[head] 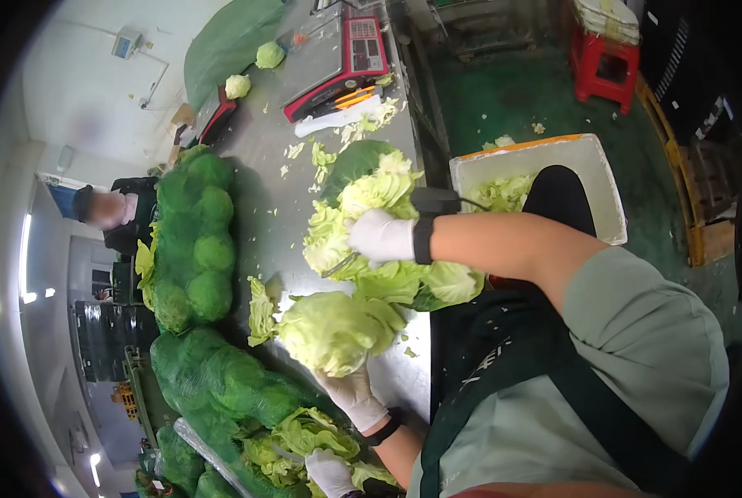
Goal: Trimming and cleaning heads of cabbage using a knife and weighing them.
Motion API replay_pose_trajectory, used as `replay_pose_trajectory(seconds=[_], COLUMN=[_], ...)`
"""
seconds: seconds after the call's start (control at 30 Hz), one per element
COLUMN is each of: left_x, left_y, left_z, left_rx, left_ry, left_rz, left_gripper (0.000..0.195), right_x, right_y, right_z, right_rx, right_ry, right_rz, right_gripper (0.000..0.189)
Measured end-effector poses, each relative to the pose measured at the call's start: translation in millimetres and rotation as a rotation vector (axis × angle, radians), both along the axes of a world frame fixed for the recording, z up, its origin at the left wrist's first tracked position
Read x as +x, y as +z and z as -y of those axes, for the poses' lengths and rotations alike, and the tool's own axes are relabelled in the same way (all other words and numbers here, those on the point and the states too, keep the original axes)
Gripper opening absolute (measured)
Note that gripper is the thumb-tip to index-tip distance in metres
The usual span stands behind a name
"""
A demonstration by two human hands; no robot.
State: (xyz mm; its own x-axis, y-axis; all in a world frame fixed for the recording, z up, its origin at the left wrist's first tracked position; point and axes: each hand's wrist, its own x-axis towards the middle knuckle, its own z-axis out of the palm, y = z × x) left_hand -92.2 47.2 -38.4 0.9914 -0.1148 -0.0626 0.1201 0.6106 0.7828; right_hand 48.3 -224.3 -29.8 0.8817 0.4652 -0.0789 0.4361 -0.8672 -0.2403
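Note:
My left hand (pixel 353 393), in a white glove, holds a pale green cabbage head (pixel 327 330) from its near-side bottom edge, over the metal table. My right hand (pixel 383 236), also gloved, is closed around a knife (pixel 341 264); only a thin grey blade shows below the fingers, the handle being hidden. Beneath that hand lies a heap of trimmed cabbage leaves (pixel 386 187), with a darker outer leaf (pixel 355 165) beside it. A loose leaf (pixel 260 314) rests beyond the held cabbage.
Green net bags of cabbages (pixel 197 243) line the table's (pixel 262 187) far side. A red-framed scale (pixel 366 53) and orange-handled tools (pixel 355 98) stand to the right. A foam box (pixel 604 180) holds leaves. Another person's gloved hand (pixel 330 473) works at left; another person (pixel 131 205) stands beyond.

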Motion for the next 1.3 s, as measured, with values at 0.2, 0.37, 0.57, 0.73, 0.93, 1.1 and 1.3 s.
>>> replay_pose_trajectory(seconds=[0.2,0.37,0.57,0.73,0.93,1.1,1.3], left_x=[6,14,19,22,24,42,65], left_y=[26,34,30,28,60,42,31], left_z=[-8,11,48,50,76,71,90], left_rx=[0.135,0.677,0.922,1.249,1.410,1.351,1.067], left_ry=[0.046,0.178,0.214,0.264,0.240,0.307,0.193], left_rz=[0.142,0.242,0.256,0.363,0.446,0.527,0.379], left_gripper=[0.091,0.077,0.092,0.100,0.106,0.117,0.112], right_x=[-42,-88,-153,-137,-114,-92,-90], right_y=[-3,-25,-5,22,57,61,58], right_z=[86,167,176,66,3,8,20], right_rx=[0.019,0.124,0.424,0.712,0.523,0.418,0.327], right_ry=[-0.114,-0.234,-0.512,-0.318,-0.004,-0.051,-0.041], right_rz=[0.103,0.187,0.289,0.261,0.176,0.039,0.079], right_gripper=[0.065,0.071,0.063,0.051,0.073,0.077,0.082])
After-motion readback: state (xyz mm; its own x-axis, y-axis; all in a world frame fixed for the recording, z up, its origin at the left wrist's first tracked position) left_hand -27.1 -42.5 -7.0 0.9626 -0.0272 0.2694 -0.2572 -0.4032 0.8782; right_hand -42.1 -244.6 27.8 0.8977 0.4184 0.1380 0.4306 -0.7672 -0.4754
